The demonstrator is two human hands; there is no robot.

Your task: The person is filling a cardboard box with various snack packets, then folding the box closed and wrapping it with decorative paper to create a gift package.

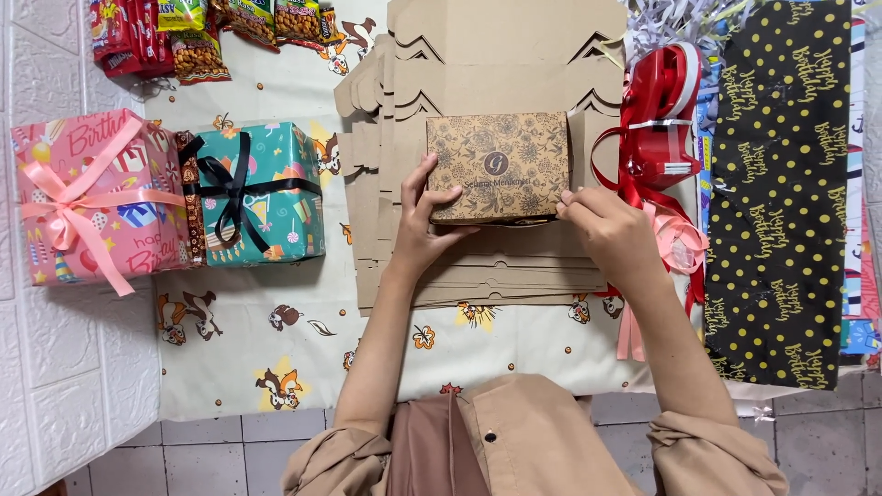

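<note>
Head view, looking straight down on a cartoon-printed cloth [303, 358] spread over a tiled floor.

- Small brown floral-printed box [501, 165]: lay closed near the middle of the cloth, on a stack of flat kraft box blanks [478, 64]. Appeared assembled; not yet wrapped or ribboned.
- Left hand [423, 225]: gripped the box's left end, thumb on the lid, fingers curled under the near edge.
- Right hand [611, 230]: pinched the box's near right corner, fingers drawn narrow.
- Pink gift [96, 197] with pink bow and teal gift [253, 193] with black bow: side by side at the cloth's left edge, both finished.
- Red ribbon roll [657, 124] and loose pink ribbon [680, 243]: just right of the blanks.
- Black gold-dotted wrapping paper [781, 184]: along the right edge, uncut as far as could be seen.
- Snack packets [197, 32]: far left corner.
</note>
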